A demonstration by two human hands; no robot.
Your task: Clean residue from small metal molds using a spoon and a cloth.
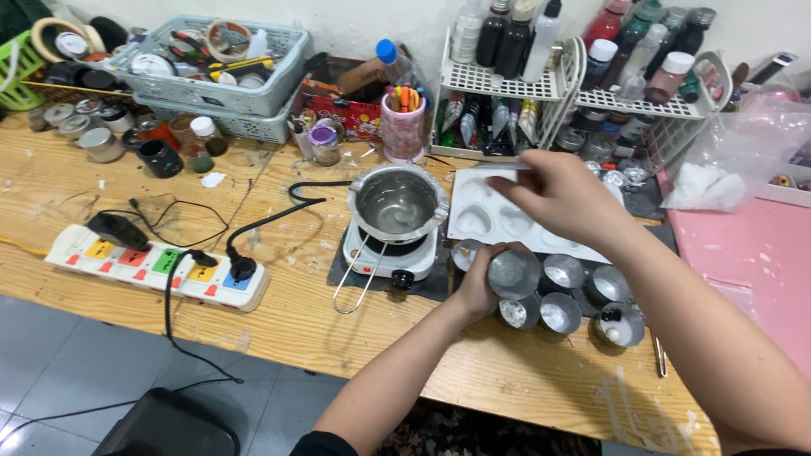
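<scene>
My left hand (pixel 480 283) grips a small round metal tin (pixel 513 272), tilted and lifted just above several other small tins (pixel 562 314) on the wooden table (pixel 279 321). My right hand (pixel 557 192) hovers over a white heart-shaped mould tray (pixel 483 213) and pinches a thin stick-like tool (pixel 498 166), whose tip points left. Left of both hands a steel melting pot (pixel 397 203) with a wire handle sits on a small white electric hot plate (pixel 390 253).
A white power strip (pixel 152 267) with black plugs and cables lies at the left front. Baskets (pixel 221 72) of tools, jars, a pen cup (pixel 403 127) and white racks (pixel 541 84) of bottles line the back. A pink mat (pixel 743 253) and plastic bag (pixel 735 152) lie right.
</scene>
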